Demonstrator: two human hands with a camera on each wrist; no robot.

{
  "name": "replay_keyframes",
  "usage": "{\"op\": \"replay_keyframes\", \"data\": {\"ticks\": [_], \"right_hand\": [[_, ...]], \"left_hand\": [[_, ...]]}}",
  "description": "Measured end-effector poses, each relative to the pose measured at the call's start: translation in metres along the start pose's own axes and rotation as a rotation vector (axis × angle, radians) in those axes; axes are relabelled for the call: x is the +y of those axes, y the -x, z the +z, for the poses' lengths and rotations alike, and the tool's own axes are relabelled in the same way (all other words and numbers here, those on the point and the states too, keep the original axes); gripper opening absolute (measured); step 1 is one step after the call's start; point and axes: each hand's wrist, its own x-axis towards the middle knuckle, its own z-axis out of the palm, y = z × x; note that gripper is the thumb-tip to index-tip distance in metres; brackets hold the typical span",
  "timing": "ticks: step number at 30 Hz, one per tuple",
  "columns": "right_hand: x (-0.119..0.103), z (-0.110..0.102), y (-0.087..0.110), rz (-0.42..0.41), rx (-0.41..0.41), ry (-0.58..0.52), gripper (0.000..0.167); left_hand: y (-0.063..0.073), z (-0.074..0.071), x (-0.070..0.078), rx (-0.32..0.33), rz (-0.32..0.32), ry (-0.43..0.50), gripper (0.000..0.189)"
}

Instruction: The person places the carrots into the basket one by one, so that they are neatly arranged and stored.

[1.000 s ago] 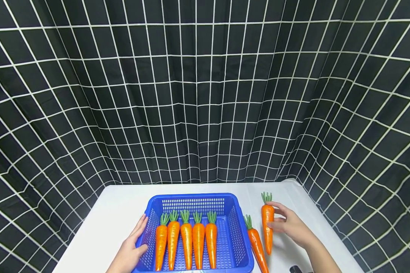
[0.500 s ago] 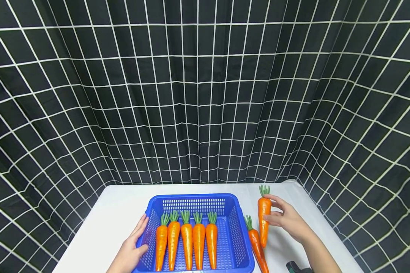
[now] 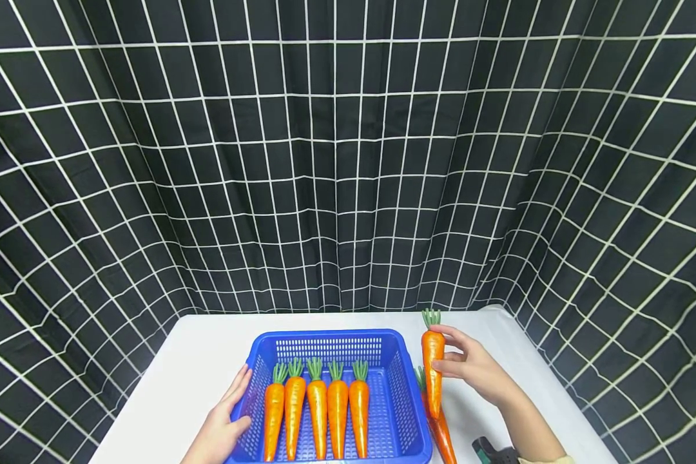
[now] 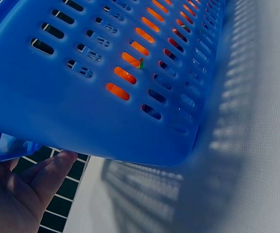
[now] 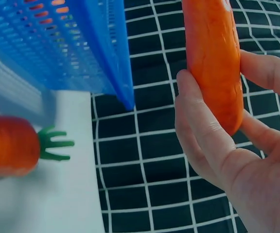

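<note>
My right hand (image 3: 470, 364) pinches a carrot (image 3: 434, 364) between thumb and fingers, its green top upward, just right of the blue plastic basket (image 3: 336, 334). The same carrot (image 5: 213, 63) shows close up in the right wrist view, with fingers on both sides of it. Below it in the head view a second carrot (image 3: 444, 441) lies on the table, partly hidden by the held one. Several carrots (image 3: 316, 412) lie side by side in the basket, tops pointing away from me. My left hand (image 3: 217, 428) rests on the basket's left rim, fingers extended.
Inside the basket, a bare strip of mesh floor (image 3: 385, 412) lies right of the row. A white table (image 3: 209, 348) spreads beneath everything. Dark gridded curtain (image 3: 348, 193) surrounds the back and sides. The dark wrist device (image 3: 490, 451) shows at the right wrist.
My right hand has lifted its carrot and carried it left toward the basket, now over the carrot on the table. The left hand and the basket stay in place.
</note>
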Motion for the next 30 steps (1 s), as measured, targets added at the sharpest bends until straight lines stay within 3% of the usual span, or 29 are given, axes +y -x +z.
{"op": "replay_keyframes", "data": {"ticks": [19, 25, 30], "right_hand": [[-0.016, 0.037, -0.025, -0.086, -0.090, 0.001, 0.061], [-0.021, 0.045, -0.028, -0.071, -0.086, -0.024, 0.060], [-0.024, 0.052, -0.031, -0.046, -0.052, -0.060, 0.060]], "left_hand": [[0.002, 0.001, 0.003, 0.009, 0.014, -0.007, 0.086], [0.004, 0.000, 0.003, 0.021, 0.011, -0.048, 0.088], [0.003, -0.001, 0.003, 0.013, 0.018, -0.003, 0.087]]}}
